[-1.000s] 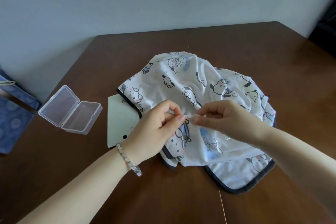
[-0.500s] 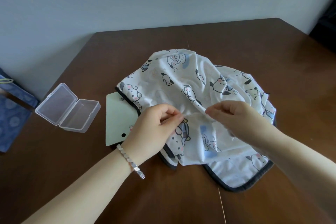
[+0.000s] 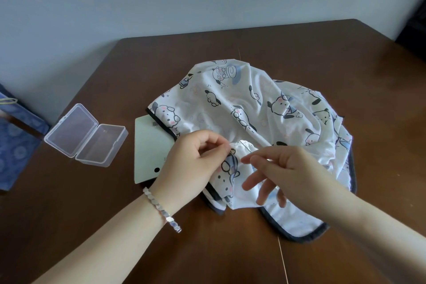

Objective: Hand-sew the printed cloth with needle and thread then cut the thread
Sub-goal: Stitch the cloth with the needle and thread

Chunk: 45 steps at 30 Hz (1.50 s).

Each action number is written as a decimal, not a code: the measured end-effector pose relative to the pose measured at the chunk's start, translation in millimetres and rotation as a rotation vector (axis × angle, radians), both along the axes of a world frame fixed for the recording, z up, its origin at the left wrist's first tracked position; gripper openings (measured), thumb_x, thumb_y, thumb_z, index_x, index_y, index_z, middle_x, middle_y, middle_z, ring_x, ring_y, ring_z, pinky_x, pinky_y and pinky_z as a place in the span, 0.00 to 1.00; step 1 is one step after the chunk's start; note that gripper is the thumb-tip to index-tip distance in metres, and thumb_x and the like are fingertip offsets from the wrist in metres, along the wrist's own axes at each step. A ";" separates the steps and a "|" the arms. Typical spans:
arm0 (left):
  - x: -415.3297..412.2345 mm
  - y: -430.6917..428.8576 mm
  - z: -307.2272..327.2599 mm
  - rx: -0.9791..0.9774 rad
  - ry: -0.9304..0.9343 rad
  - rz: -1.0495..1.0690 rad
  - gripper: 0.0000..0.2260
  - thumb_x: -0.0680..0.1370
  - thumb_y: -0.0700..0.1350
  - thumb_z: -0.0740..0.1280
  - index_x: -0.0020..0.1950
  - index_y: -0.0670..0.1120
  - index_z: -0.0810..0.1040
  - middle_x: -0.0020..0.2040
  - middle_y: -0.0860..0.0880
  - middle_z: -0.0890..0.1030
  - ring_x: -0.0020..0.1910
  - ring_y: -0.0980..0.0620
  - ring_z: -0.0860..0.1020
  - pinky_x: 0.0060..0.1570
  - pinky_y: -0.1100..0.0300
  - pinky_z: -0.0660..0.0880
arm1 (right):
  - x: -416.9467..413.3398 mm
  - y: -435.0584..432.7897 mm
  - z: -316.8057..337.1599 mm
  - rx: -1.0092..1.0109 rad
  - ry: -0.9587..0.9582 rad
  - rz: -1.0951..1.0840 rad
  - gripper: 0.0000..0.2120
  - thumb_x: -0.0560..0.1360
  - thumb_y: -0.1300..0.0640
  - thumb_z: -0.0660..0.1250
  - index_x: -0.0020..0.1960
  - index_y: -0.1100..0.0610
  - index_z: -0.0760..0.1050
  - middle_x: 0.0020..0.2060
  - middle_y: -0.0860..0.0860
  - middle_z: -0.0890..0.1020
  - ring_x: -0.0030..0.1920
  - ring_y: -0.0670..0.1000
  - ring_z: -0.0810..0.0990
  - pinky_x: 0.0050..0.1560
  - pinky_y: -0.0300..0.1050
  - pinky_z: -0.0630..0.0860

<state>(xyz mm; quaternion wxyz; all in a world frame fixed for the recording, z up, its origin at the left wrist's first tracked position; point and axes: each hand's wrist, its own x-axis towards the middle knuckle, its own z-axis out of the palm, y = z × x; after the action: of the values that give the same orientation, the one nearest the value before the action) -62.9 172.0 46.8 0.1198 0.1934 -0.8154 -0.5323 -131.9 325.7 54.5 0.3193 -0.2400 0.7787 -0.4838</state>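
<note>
A white printed cloth (image 3: 253,104) with cartoon dogs and a dark trim lies bunched on the brown table (image 3: 345,53). My left hand (image 3: 196,159) pinches a raised fold of the cloth between thumb and forefinger. Just to its right, my right hand (image 3: 285,168) holds thumb and forefinger tips together by that fold, the other fingers spread downward over the cloth. The needle is too fine to make out; a thin thread (image 3: 244,145) seems to run across the fold. No scissors are in view.
A clear plastic box (image 3: 85,134) lies open at the left. A pale green card (image 3: 149,145) sticks out from under the cloth's left edge. A blue patterned bag (image 3: 13,136) stands off the table's left side. A wall runs behind the table.
My right hand pulled away to the right of the fold, then came back toward it with its lower fingers now spread. My left hand kept its pinch on the fold.
</note>
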 end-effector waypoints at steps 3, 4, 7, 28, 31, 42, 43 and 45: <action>0.5 1.5 1.5 0.011 0.023 0.028 0.04 0.73 0.41 0.69 0.39 0.49 0.80 0.33 0.53 0.82 0.27 0.62 0.76 0.31 0.73 0.71 | 1.9 -1.3 0.5 0.039 0.029 0.000 0.10 0.78 0.55 0.59 0.44 0.50 0.78 0.32 0.48 0.84 0.25 0.47 0.78 0.25 0.29 0.67; 0.3 2.1 1.8 0.009 0.029 0.033 0.04 0.73 0.41 0.69 0.39 0.48 0.80 0.33 0.53 0.82 0.27 0.62 0.76 0.31 0.73 0.71 | 2.7 -1.9 0.8 0.049 0.028 0.005 0.10 0.78 0.55 0.59 0.43 0.50 0.78 0.31 0.47 0.84 0.24 0.47 0.77 0.25 0.28 0.66; -0.1 3.6 2.4 -0.014 0.038 0.032 0.04 0.73 0.41 0.69 0.39 0.49 0.80 0.33 0.53 0.82 0.27 0.61 0.77 0.31 0.73 0.72 | 3.3 -3.5 1.2 0.071 0.025 0.023 0.10 0.78 0.54 0.59 0.43 0.49 0.78 0.31 0.46 0.84 0.24 0.47 0.76 0.27 0.31 0.68; 2.7 7.6 0.9 -0.099 0.058 0.028 0.05 0.72 0.43 0.70 0.39 0.52 0.79 0.33 0.55 0.82 0.32 0.64 0.78 0.33 0.74 0.72 | 4.7 -6.5 3.4 0.070 0.047 0.032 0.11 0.78 0.55 0.58 0.42 0.51 0.77 0.30 0.48 0.84 0.22 0.46 0.74 0.38 0.47 0.76; 7.0 13.0 -3.5 -0.149 0.100 0.085 0.07 0.72 0.42 0.70 0.38 0.54 0.78 0.35 0.56 0.82 0.37 0.64 0.80 0.35 0.74 0.74 | 7.1 -8.2 -0.4 0.046 0.048 0.015 0.11 0.78 0.55 0.58 0.41 0.51 0.77 0.29 0.47 0.83 0.22 0.47 0.73 0.36 0.44 0.75; 8.5 22.8 -6.6 -0.207 0.190 0.053 0.12 0.73 0.37 0.69 0.37 0.55 0.78 0.33 0.61 0.80 0.39 0.67 0.79 0.37 0.77 0.70 | 12.1 -13.8 -11.8 -0.113 0.002 -0.097 0.13 0.79 0.57 0.57 0.41 0.54 0.77 0.27 0.50 0.83 0.18 0.46 0.72 0.27 0.31 0.66; 7.9 22.5 -7.1 -0.226 0.196 0.040 0.10 0.73 0.37 0.69 0.38 0.53 0.79 0.36 0.59 0.80 0.40 0.66 0.79 0.38 0.77 0.71 | 12.0 -13.4 -11.8 -0.128 -0.007 -0.093 0.13 0.79 0.57 0.57 0.42 0.55 0.77 0.28 0.50 0.83 0.19 0.46 0.72 0.27 0.31 0.66; 6.5 21.1 -8.2 -0.240 0.200 0.026 0.09 0.73 0.38 0.69 0.39 0.52 0.78 0.37 0.58 0.80 0.41 0.65 0.78 0.38 0.76 0.71 | 10.7 -13.0 -10.6 -0.146 -0.022 -0.078 0.12 0.79 0.56 0.57 0.42 0.54 0.78 0.30 0.50 0.84 0.20 0.45 0.73 0.26 0.30 0.65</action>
<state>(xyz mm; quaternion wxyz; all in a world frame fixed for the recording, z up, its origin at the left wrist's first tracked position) -56.4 193.1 38.6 0.2296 0.1344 -0.8547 -0.4458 -121.3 312.7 43.9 0.2904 -0.2269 0.7467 -0.5537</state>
